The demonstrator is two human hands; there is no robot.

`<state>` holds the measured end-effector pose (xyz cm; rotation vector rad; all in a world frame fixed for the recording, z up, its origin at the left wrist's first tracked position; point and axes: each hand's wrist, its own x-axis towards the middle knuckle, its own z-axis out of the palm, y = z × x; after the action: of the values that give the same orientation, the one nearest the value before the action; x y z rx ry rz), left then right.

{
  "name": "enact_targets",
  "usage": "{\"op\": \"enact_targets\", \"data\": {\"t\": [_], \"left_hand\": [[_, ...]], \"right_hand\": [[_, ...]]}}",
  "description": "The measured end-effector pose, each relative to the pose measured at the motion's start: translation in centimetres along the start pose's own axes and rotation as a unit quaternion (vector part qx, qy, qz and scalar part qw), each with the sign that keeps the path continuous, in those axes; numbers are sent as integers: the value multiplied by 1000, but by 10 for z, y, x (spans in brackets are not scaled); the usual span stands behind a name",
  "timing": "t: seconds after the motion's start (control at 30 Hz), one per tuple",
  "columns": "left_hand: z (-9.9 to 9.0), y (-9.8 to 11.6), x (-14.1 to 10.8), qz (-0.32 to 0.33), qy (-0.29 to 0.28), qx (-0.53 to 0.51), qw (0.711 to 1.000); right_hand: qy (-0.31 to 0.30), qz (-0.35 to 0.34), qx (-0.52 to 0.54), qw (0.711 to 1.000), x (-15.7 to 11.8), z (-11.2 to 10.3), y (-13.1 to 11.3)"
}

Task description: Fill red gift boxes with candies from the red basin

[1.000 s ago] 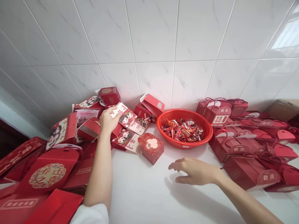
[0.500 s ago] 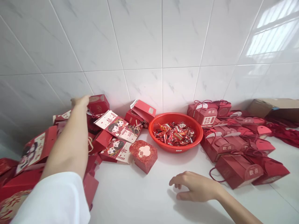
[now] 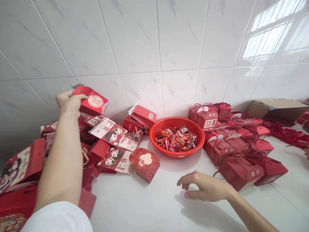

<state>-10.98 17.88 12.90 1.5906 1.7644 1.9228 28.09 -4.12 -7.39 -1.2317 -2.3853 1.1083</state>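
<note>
At the upper left, my left hand [image 3: 70, 102] grips a bright red box [image 3: 95, 101] with a round pale emblem, lifted above the pile of boxes by the wall. My right hand [image 3: 205, 187] hangs over the white table with fingers loosely curved and apart, holding nothing. Between the hands, a patterned red box [image 3: 145, 164] with a pale flower shape lies nearest my right hand. Behind it is a red basket [image 3: 154, 141] of wrapped candies [image 3: 177, 138]. Flat-looking boxes with cartoon faces [image 3: 113, 135] overlap left of the basket.
Several dark red boxes with cord handles [image 3: 241, 170] stand in rows on the right. A cardboard box [image 3: 285, 108] and dark red cloth [image 3: 287, 133] lie behind them. Red boxes [image 3: 33, 161] crowd the left under my forearm. The tiled wall [image 3: 137, 42] bounds the back.
My left hand has come up and left from the pile, and the bright red box now shows in its grip. The view has shifted slightly right. My right hand keeps nearly the same pose.
</note>
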Motion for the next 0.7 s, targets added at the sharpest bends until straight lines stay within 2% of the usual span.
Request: {"op": "enact_targets", "data": {"t": [0.03,0.07,0.17,0.2,0.23,0.3,0.33,0.37,0.43,0.57,0.7], "left_hand": [[-3,16,-11,-34,-7,-46,998],[-6,32,-26,-21,-48,-78,996],[-14,70,-84,133,-220,-96,962],[-15,78,-107,189,-288,-98,934],[-15,83,-131,251,-361,-93,894],[-12,86,-180,371,-467,-73,799],[-10,85,-204,420,-496,-79,756],[-7,82,-226,461,-512,-73,721],[1,73,-263,530,-500,-56,682],[21,53,-308,593,-458,-16,662],[35,35,-329,585,-450,40,674]], "right_hand": [[24,-15,19,999,-2,-6,-1],[52,-32,42,997,-4,-12,-1],[155,-76,117,978,-10,-31,-6],[196,-81,143,967,-12,-36,-8],[237,-80,167,954,-14,-41,-9],[311,-67,206,926,-19,-47,-11],[335,-60,217,915,-21,-48,-11],[349,-55,223,908,-24,-49,-10],[353,-50,220,908,-28,-47,-7],[342,-72,162,923,-35,-39,1],[281,-102,62,952,-37,-28,3]]}}
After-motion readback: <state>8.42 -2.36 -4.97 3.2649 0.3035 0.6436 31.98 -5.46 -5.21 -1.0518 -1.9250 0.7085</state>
